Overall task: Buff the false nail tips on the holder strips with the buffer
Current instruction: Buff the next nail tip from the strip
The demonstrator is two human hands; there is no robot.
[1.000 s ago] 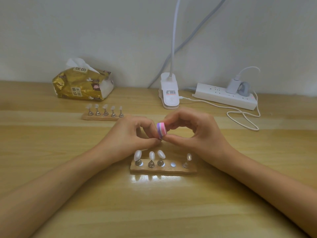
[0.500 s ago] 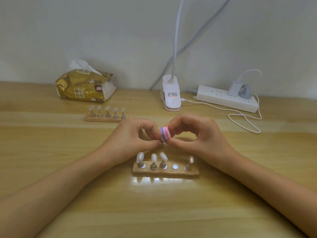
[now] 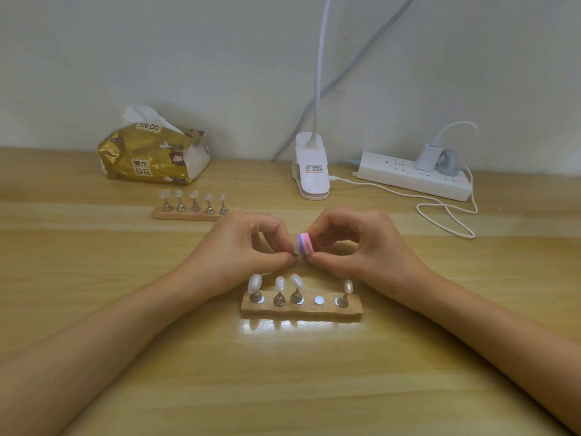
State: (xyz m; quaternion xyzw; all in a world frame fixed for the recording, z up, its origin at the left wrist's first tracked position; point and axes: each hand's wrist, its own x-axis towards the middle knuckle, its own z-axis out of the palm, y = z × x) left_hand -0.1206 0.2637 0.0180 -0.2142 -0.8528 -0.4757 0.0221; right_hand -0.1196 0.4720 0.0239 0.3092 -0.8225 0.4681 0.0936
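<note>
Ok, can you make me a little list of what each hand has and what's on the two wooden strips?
left hand: pinches one nail tip on its small stand
right hand: holds the striped buffer up to that tip
near strip: four tips standing, one empty spot
far strip: five tips standing
behind: tissue pack, clip lamp, power strip

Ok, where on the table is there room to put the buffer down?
Bare wood lies in front of the near holder strip, between the forearms, and left of it, below the far holder strip. The back is crowded: tissue pack, lamp clamp, power strip, looped cable.
</note>
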